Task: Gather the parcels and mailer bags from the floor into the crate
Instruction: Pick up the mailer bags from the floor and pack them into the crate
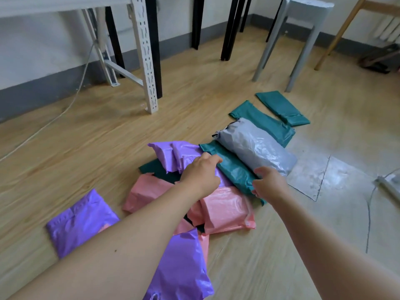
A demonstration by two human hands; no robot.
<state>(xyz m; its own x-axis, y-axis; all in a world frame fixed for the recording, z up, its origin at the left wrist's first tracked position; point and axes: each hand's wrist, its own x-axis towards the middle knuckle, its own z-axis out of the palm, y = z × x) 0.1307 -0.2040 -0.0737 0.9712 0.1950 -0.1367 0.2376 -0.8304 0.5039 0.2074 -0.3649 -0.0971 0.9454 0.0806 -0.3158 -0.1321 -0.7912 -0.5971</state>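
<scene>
A heap of mailer bags lies on the wooden floor. My left hand (201, 172) has its fingers curled over the long edge of a padded teal mailer (233, 167), beside crumpled purple mailers (173, 154). My right hand (268, 182) pinches that teal mailer's near end. A bulky grey mailer (257, 148) leans against its far side. Pink mailers (227, 208) lie under my left forearm. More purple bags lie at the left (80, 221) and near the bottom (179, 267). Two flat teal bags (283, 107) lie farther back. No crate is in view.
A white slotted rack leg (147, 61) and black table legs (229, 29) stand behind the heap. A grey stool (303, 40) stands at the back right. A white cable (43, 126) runs across the floor at left, and a grey cord (370, 208) at right.
</scene>
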